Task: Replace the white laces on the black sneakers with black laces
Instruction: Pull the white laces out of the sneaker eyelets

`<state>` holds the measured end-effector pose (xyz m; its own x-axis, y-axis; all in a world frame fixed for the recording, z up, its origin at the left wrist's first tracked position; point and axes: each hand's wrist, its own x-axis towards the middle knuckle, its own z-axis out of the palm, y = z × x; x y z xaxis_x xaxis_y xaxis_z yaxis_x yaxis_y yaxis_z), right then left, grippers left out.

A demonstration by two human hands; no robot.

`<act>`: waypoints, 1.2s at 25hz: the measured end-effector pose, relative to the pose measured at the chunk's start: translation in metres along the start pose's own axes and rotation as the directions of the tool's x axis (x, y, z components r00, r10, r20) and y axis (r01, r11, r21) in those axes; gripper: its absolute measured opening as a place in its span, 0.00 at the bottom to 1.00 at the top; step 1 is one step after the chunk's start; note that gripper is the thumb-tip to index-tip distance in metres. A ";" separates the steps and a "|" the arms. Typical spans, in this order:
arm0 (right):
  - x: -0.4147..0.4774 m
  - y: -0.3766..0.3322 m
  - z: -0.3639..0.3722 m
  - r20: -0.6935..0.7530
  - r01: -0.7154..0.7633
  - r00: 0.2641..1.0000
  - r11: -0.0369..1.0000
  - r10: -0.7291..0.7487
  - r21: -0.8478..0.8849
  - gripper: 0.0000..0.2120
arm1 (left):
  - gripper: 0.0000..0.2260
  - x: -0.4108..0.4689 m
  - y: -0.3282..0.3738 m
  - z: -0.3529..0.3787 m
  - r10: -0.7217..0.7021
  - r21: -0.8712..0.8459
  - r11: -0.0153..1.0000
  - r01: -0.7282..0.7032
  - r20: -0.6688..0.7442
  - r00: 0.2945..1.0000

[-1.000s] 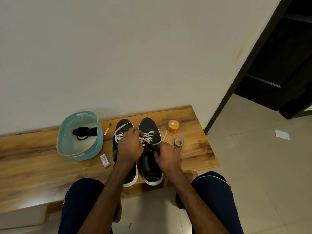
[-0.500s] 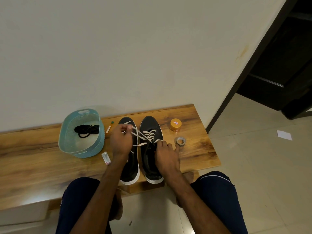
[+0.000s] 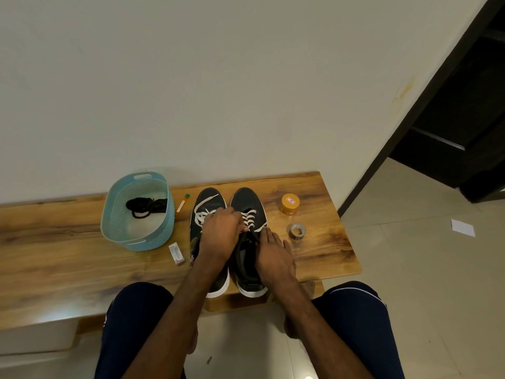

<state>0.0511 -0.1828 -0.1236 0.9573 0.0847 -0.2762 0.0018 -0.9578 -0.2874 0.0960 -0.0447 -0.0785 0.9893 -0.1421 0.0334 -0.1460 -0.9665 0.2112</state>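
Two black sneakers stand side by side on the wooden bench [image 3: 322, 192], toes toward the wall. The left sneaker [image 3: 209, 199] has loosened white laces [image 3: 201, 216]. My left hand [image 3: 221, 235] reaches across to the right sneaker [image 3: 246, 199] and pinches its white lace [image 3: 250, 218] near the lower eyelets. My right hand [image 3: 274, 255] rests on that sneaker's right side with fingers fairly straight, the tips by a loose lace end [image 3: 263, 226]. The black laces [image 3: 147, 207] lie bundled in a light blue basket [image 3: 136, 243] to the left.
An orange jar [image 3: 290, 205] and a tape roll [image 3: 296, 231] stand right of the sneakers. A small tube [image 3: 182, 203] and a small white box [image 3: 176, 253] lie between basket and sneakers. My knees flank the bench's front edge. A dark doorway opens at right.
Half a second ago my left hand had drawn a lace out to the left, over the left sneaker. It is now back at the right sneaker's eyelets. My right hand stays on that sneaker.
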 end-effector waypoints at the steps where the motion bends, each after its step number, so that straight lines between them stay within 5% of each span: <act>1: 0.000 0.000 -0.001 -0.012 -0.001 1.000 1.000 0.001 -0.006 0.30 | 0.10 0.000 -0.007 -0.005 -0.038 0.014 0.999 0.039 -0.055 0.998; 6: -0.002 -0.001 -0.002 -0.031 -0.020 0.999 1.000 0.020 0.007 0.29 | 0.10 -0.006 -0.065 -0.037 -0.481 -0.267 0.874 0.407 -0.342 0.807; 9: 0.002 -0.004 -0.008 -0.104 0.025 0.995 0.989 -0.010 0.145 0.26 | 0.10 -0.012 -0.062 -0.030 -0.394 -0.158 0.917 0.366 -0.233 0.889; 12: 0.010 -0.004 -0.017 -0.178 0.173 0.973 0.975 -0.147 0.140 0.23 | 0.21 -0.014 -0.043 -0.018 -0.096 -0.158 0.983 0.091 -0.029 0.995; 16: 0.018 -0.005 -0.020 -0.187 0.174 0.970 0.982 -0.156 0.080 0.23 | 0.25 -0.012 -0.025 0.001 0.124 -0.014 0.992 -0.123 0.182 0.975; 21: 0.027 -0.007 -0.022 -0.170 0.150 0.975 0.987 -0.140 0.050 0.18 | 0.23 -0.010 -0.021 0.012 0.062 -0.047 0.997 -0.055 0.157 0.986; 26: 0.029 0.001 -0.031 -0.041 0.067 0.998 0.811 -0.053 0.581 0.06 | 0.24 -0.013 -0.025 0.016 -0.089 -0.096 0.990 0.105 0.155 0.984; 30: 0.025 -0.005 -0.030 -0.112 0.068 0.993 0.949 -0.035 0.306 0.07 | 0.26 -0.014 -0.022 0.018 -0.140 -0.080 0.984 0.156 0.181 0.974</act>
<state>0.0841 -0.1846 -0.1013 0.9830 0.0869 -0.1618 -0.0218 -0.8196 -0.5726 0.0856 -0.0256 -0.1011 0.9839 -0.0415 -0.1736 0.0109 -0.9567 0.2908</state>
